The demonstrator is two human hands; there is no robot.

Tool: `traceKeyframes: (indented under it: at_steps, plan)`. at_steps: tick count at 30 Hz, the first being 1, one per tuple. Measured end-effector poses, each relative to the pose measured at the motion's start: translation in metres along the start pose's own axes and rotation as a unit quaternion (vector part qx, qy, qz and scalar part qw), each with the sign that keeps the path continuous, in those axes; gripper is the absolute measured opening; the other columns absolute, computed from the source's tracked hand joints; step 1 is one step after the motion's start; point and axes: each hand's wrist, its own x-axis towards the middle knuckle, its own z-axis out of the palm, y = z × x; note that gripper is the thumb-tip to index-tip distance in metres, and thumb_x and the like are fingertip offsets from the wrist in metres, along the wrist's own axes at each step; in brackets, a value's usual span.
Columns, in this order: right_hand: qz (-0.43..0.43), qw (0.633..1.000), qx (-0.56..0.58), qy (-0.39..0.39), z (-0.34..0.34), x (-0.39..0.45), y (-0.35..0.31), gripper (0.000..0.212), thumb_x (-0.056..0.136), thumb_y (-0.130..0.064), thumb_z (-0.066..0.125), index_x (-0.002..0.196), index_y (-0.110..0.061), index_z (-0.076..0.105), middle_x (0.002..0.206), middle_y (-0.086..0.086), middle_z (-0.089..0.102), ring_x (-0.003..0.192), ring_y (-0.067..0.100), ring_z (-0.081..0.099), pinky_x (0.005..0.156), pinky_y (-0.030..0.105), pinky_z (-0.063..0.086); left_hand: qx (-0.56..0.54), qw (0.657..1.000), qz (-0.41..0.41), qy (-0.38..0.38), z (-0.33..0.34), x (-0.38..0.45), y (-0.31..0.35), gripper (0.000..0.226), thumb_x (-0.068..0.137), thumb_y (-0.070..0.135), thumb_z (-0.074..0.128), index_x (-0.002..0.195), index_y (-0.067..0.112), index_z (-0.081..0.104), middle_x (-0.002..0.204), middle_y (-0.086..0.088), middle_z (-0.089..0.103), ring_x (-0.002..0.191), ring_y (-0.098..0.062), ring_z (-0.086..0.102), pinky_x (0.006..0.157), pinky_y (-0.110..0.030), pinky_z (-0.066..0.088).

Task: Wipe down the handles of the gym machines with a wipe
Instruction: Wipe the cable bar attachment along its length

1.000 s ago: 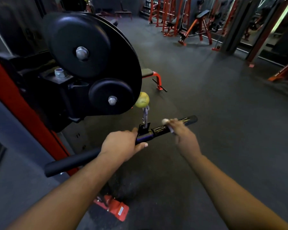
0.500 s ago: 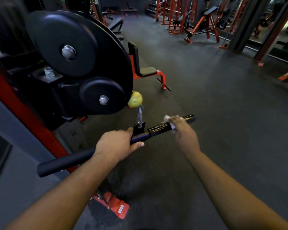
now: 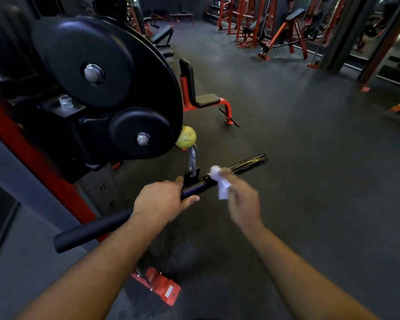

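Fingers of left hand (image 3: pixel 162 199) wrap bar (image 3: pixel 245 164); right hand (image 3: pixel 243 199) pinches wipe (image 3: pixel 219 179); bar label unreadable.

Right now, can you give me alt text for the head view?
The left hand grips a black cable bar handle near its centre clip while the right hand holds a white wipe against the bar's right half. A carabiner links the bar to a yellow ball stopper below black pulley wheels.

Blurred numerals on weight stack (image 3: pixel 106 195)

White wipe (image 3: pixel 219 181) — black bar (image 3: pixel 245 164), yellow ball (image 3: pixel 186 137), red frame (image 3: pixel 32 153).
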Motion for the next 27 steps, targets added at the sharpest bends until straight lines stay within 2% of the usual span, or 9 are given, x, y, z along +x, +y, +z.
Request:
traceKeyframes:
  at_steps: [2, 3, 8, 11, 14, 16, 19, 24, 27]
  plan:
    - [0.072, 0.991, -0.036, 0.107, -0.025, 0.026, 0.028, 0.046, 0.094, 0.000, 0.043, 0.134, -0.008, 0.065, 0.136, -0.003, 0.062, 0.130, 0.014, 0.058, 0.114, 0.039, 0.043, -0.007, 1.000, 0.000, 0.000, 0.001, -0.001, 0.002, 0.066, 0.092, 0.081, 0.035, 0.127, 0.027, 0.049, 0.093, 0.003, 0.064, 0.086, -0.021, 0.068, 0.060, -0.034, 0.043]
    - [0.101, 0.985, -0.065, 0.122, -0.035, 0.036, 0.041, 0.049, 0.093, 0.006, 0.044, 0.134, -0.009, 0.064, 0.136, -0.005, 0.061, 0.132, 0.016, 0.056, 0.115, 0.040, 0.041, -0.015, 1.000, -0.003, -0.003, 0.001, -0.001, 0.004, 0.066, 0.092, 0.082, 0.034, 0.127, 0.027, 0.049, 0.093, 0.003, 0.064, 0.086, -0.022, 0.068, 0.061, -0.034, 0.046]
    - [0.100, 0.990, -0.070, 0.070, -0.002, 0.026, 0.039, 0.065, 0.090, 0.019, 0.044, 0.145, -0.013, 0.056, 0.153, 0.003, 0.050, 0.147, 0.013, 0.038, 0.122, 0.022, 0.023, -0.059, 0.998, -0.019, -0.030, 0.002, 0.001, 0.013, 0.068, 0.093, 0.081, 0.036, 0.131, 0.027, 0.048, 0.087, 0.005, 0.056, 0.088, -0.023, 0.068, 0.069, -0.036, 0.056]
    - [0.034, 0.999, -0.020, 0.005, 0.038, -0.010, -0.004, 0.061, 0.089, 0.016, 0.044, 0.143, -0.009, 0.057, 0.152, 0.005, 0.049, 0.146, 0.014, 0.040, 0.121, 0.026, 0.028, -0.047, 0.998, -0.027, -0.018, 0.001, 0.003, 0.009, 0.064, 0.094, 0.078, 0.039, 0.130, 0.025, 0.048, 0.097, 0.002, 0.064, 0.090, -0.022, 0.068, 0.066, -0.035, 0.052]
    - [-0.004, 0.996, 0.068, -0.051, 0.034, -0.020, -0.018, 0.055, 0.090, 0.015, 0.044, 0.138, -0.006, 0.061, 0.146, 0.007, 0.057, 0.139, 0.014, 0.051, 0.118, 0.029, 0.037, -0.022, 0.999, -0.035, -0.001, 0.002, 0.005, 0.003, 0.064, 0.093, 0.078, 0.040, 0.128, 0.025, 0.050, 0.103, 0.001, 0.068, 0.092, -0.023, 0.069, 0.061, -0.034, 0.045]
    - [0.039, 0.996, 0.073, 0.026, 0.009, 0.000, 0.003, 0.052, 0.091, 0.009, 0.042, 0.136, -0.008, 0.064, 0.140, 0.004, 0.063, 0.133, 0.015, 0.057, 0.116, 0.035, 0.042, -0.008, 0.999, -0.033, -0.005, 0.001, 0.005, 0.001, 0.066, 0.094, 0.079, 0.038, 0.130, 0.025, 0.048, 0.102, 0.000, 0.067, 0.091, -0.023, 0.068, 0.060, -0.034, 0.043]
    - [0.149, 0.979, -0.026, 0.135, -0.033, 0.049, 0.052, 0.054, 0.092, 0.006, 0.042, 0.135, -0.015, 0.066, 0.140, 0.001, 0.062, 0.139, 0.012, 0.050, 0.119, 0.033, 0.036, -0.012, 0.999, -0.025, -0.019, 0.000, 0.005, 0.003, 0.068, 0.093, 0.080, 0.036, 0.132, 0.025, 0.048, 0.102, 0.000, 0.066, 0.090, -0.023, 0.067, 0.064, -0.036, 0.052]
    - [0.165, 0.979, -0.058, 0.101, -0.018, 0.065, 0.065, 0.050, 0.093, 0.012, 0.044, 0.131, -0.010, 0.067, 0.142, 0.007, 0.061, 0.145, 0.024, 0.042, 0.121, 0.022, 0.023, -0.044, 0.997, -0.025, -0.050, 0.002, 0.002, 0.013, 0.069, 0.091, 0.083, 0.035, 0.131, 0.029, 0.048, 0.097, 0.002, 0.065, 0.088, -0.021, 0.067, 0.075, -0.040, 0.059]
    - [0.131, 0.986, -0.028, 0.094, 0.026, 0.025, 0.030, 0.057, 0.089, 0.015, 0.043, 0.136, -0.011, 0.064, 0.143, 0.005, 0.060, 0.145, 0.019, 0.043, 0.123, 0.030, 0.027, -0.048, 0.997, -0.022, -0.049, 0.001, 0.002, 0.012, 0.067, 0.091, 0.082, 0.037, 0.130, 0.029, 0.049, 0.095, 0.004, 0.065, 0.084, -0.018, 0.066, 0.074, -0.040, 0.060]
